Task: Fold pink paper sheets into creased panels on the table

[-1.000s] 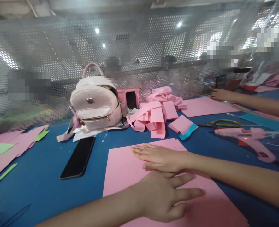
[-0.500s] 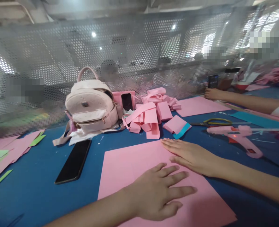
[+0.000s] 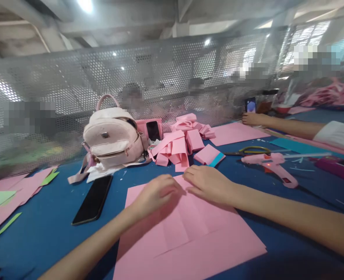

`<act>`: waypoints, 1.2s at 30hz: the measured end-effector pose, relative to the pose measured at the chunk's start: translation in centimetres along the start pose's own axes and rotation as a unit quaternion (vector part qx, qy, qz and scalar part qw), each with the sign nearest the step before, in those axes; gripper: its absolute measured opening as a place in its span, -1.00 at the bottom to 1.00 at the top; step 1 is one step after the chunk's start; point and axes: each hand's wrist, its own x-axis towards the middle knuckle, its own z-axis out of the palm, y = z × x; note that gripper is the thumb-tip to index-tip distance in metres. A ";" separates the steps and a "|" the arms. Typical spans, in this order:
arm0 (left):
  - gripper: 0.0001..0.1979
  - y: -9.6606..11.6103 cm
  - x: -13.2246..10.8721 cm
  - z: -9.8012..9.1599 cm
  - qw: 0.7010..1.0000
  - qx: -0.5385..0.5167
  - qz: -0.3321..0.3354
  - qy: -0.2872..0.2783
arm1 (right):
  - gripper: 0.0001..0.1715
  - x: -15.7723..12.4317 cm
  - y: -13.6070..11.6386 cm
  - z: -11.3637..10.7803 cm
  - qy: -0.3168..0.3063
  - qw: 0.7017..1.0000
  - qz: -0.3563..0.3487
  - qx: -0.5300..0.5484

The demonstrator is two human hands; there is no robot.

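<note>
Large pink paper sheets (image 3: 224,252) lie stacked on the blue table. A smaller pink piece (image 3: 183,229) with faint creases rests over them. My left hand (image 3: 158,194) is above the far part of the paper, its fingers curled together; what they hold, if anything, is hidden. Beside it, my right hand (image 3: 208,184) lies over the far right edge, fingers slightly bent and thumb apart. Just beyond sits a folded pink paper piece with a blue strip (image 3: 217,159). A heap of pink paper strips (image 3: 174,144) is behind the hands.
Left of the paper lies a black phone (image 3: 93,200), with a pale backpack (image 3: 110,134) behind it. To the right are a pink glue gun (image 3: 274,163) and yellow-handled scissors (image 3: 253,150). Another person's hand (image 3: 253,118) is at the far right. A perforated screen (image 3: 160,66) stands behind.
My left hand has moved up and away from me, from spread fingers to curled ones. My right hand's fingers have bent at the far edge. The view has tilted up slightly.
</note>
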 end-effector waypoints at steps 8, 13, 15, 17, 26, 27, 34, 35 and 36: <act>-0.68 -5.4 -2.1 -3.2 0.985 0.061 -0.158 0.015 | -0.59 4.0 1.1 0.2 -0.066 0.986 -0.014 0.149; -0.71 -4.5 -1.3 -3.1 0.987 0.021 -0.156 0.025 | -0.74 5.3 0.7 0.3 -0.105 0.963 -0.044 0.246; -0.76 -3.5 -0.8 -3.2 0.987 -0.008 -0.153 0.048 | -0.79 5.4 0.1 0.1 -0.105 0.949 -0.057 0.292; -0.79 -2.4 -0.5 -3.6 0.984 -0.041 -0.154 0.078 | -0.73 5.2 -0.4 -0.2 -0.100 0.933 -0.060 0.341; -0.65 0.4 -3.5 -4.4 0.932 -0.213 -0.231 0.182 | -0.48 0.7 1.3 -1.1 0.018 0.847 0.082 0.525; -0.63 0.5 -3.9 -3.9 0.921 -0.239 -0.239 0.193 | -0.46 0.0 1.4 -1.1 0.024 0.835 0.102 0.540; -0.49 1.2 -4.6 -0.6 0.848 -0.387 -0.253 0.259 | -0.33 -3.8 1.3 -0.8 0.058 0.774 0.188 0.602; -0.49 1.4 -4.5 -0.5 0.842 -0.398 -0.252 0.263 | -0.34 -4.1 1.3 -0.7 0.062 0.771 0.195 0.604; -0.49 1.7 -4.4 -0.4 0.837 -0.407 -0.251 0.266 | -0.34 -4.3 1.3 -0.6 0.065 0.768 0.200 0.605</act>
